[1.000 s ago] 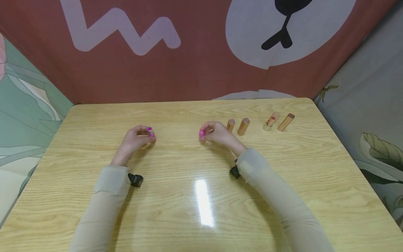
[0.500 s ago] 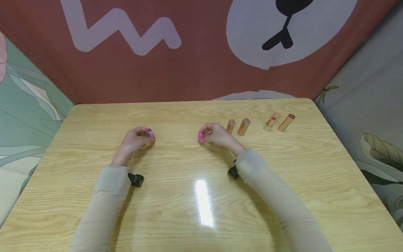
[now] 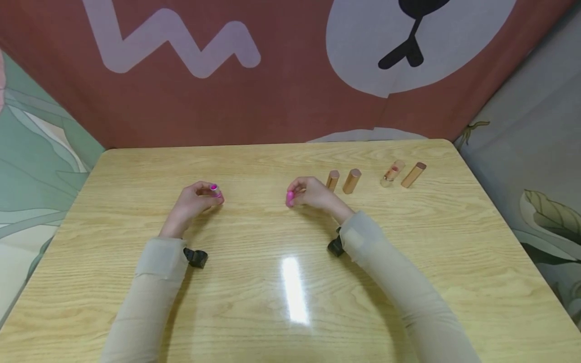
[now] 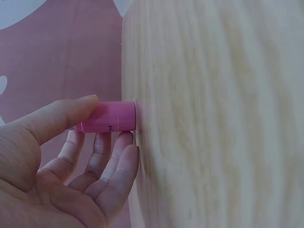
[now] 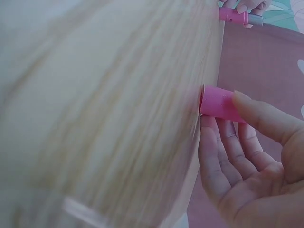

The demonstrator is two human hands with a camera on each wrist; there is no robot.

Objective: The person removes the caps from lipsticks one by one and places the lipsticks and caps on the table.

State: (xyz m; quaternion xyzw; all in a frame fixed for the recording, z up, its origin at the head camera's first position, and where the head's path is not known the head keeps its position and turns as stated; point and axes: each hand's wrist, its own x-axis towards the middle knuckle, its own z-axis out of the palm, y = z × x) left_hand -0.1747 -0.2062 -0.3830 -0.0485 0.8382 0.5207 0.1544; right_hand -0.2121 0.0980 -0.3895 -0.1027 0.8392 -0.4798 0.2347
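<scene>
My left hand (image 3: 194, 199) pinches a pink lipstick (image 3: 215, 191) between thumb and fingers. The lipstick stands upright with its pink base on the wooden table, and its silver collar and magenta tip show at the top. In the left wrist view, the pink base (image 4: 114, 117) meets the tabletop. Farther right, my right hand (image 3: 314, 193) holds a pink lipstick cap (image 3: 289, 198) by its sides. From the right wrist, the cap's open end (image 5: 204, 100) appears right at the tabletop, thumb on one side and fingers on the other.
Two gold lipstick tubes (image 3: 352, 181) stand just right of my right hand. Beyond them are a clear-capped lipstick (image 3: 392, 174) and another gold tube (image 3: 413, 175). A reddish cloth (image 3: 281, 101) hangs behind the table's (image 3: 254, 282) back edge.
My right hand has shifted slightly left and down with the cap over the first half second. The left hand and lipstick stay nearly in place.
</scene>
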